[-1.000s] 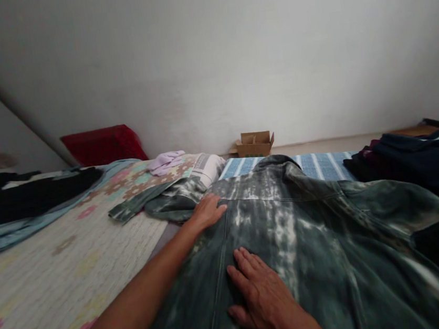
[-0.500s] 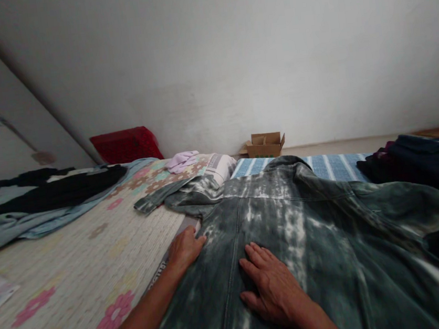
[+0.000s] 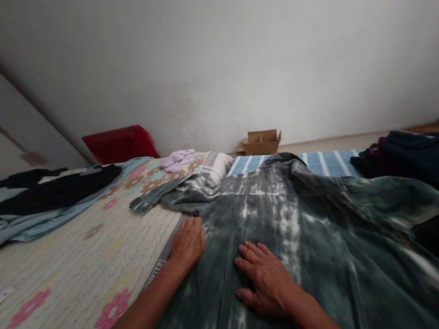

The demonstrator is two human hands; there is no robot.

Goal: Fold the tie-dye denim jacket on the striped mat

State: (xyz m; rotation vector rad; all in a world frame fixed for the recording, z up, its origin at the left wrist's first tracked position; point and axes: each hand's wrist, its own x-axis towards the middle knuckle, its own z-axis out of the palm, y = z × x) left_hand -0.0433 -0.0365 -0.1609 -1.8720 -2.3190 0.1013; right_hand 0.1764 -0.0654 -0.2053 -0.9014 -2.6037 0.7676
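A dark grey-green denim jacket (image 3: 264, 212) with whitish bleached streaks lies spread with its back panel up and its collar at the far end. One sleeve (image 3: 148, 199) reaches left over the flowered bedding; the other sleeve (image 3: 397, 197) spreads to the right. At the jacket's left side edge, my left hand (image 3: 188, 240) is closed with curled fingers on the cloth; its fingertips are hidden. My right hand (image 3: 266, 280) rests flat on the back panel, palm down, thumb apart from the fingers.
Flower-patterned bedding (image 3: 96, 263) covers the left, with a pile of clothes (image 3: 49, 197) on it. A lilac cloth (image 3: 178, 160), a red case-like object (image 3: 120, 144) and an open cardboard box (image 3: 261, 143) are farther back. Dark folded clothes (image 3: 420, 155) lie right on a blue striped cover (image 3: 328, 164).
My left hand has curled up more and its thumb no longer sticks out over the cloth. My right hand stays flat on the jacket. The view has shifted slightly.
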